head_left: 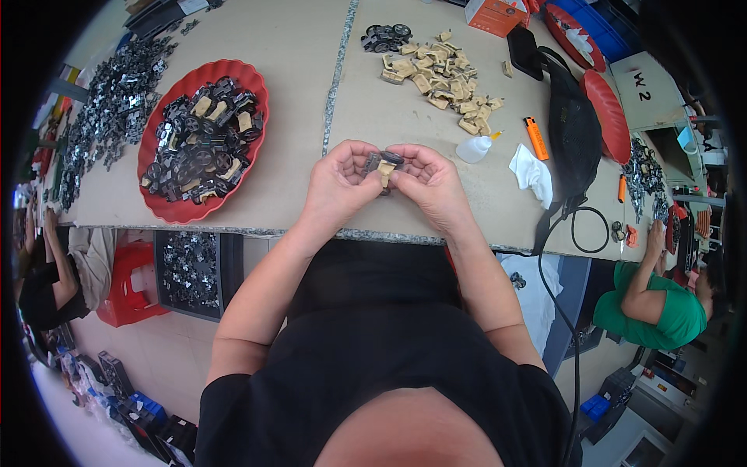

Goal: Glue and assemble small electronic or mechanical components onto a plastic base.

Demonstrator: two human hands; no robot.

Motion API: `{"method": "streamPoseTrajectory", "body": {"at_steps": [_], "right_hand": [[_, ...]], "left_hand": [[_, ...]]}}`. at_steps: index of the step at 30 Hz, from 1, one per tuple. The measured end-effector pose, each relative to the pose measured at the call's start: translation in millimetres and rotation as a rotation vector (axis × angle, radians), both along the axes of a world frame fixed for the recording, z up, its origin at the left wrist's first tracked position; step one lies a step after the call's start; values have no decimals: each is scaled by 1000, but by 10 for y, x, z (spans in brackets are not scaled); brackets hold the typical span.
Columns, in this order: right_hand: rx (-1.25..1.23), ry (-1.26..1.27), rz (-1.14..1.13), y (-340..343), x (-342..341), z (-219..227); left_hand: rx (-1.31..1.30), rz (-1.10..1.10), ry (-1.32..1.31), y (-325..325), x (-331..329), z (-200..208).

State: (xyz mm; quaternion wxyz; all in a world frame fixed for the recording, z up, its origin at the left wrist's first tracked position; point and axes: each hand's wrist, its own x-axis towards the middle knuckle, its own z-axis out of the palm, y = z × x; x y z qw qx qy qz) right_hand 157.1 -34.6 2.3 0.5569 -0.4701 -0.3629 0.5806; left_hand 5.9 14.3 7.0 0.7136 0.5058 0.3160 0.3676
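Note:
Between both hands, just above the table's near edge, is a small toy vehicle [384,166] with a tan body part and dark wheeled parts. My left hand [347,180] is closed on its left side, thumb against the tan piece. From the right, my right hand [426,184] pinches the same toy, fingers curled behind it. The fingers cover much of it. Beyond the hands lies a loose pile of tan toy body parts [443,78], with several black wheeled chassis [387,37] at its far left end.
A red scalloped tray [263,132] of dark and tan toy parts stands left; a heap of dark parts [109,101] lies beyond. To the right are a white squeeze bottle [473,149], an orange lighter-shaped object [536,138], white cloth [531,176] and a black bag [573,132]. Co-workers sit either side.

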Motion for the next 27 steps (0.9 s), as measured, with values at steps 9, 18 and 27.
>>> {"method": "streamPoseTrajectory", "body": {"at_steps": [9, 18, 27], "right_hand": [[-20, 15, -2, 14, -21, 27], [-39, 19, 26, -8, 4, 14], [-15, -21, 13, -7, -42, -7]], "left_hand": [[40, 10, 56, 14, -3, -27], [40, -13, 27, -2, -12, -53], [17, -6, 23, -9, -41, -85]]}}
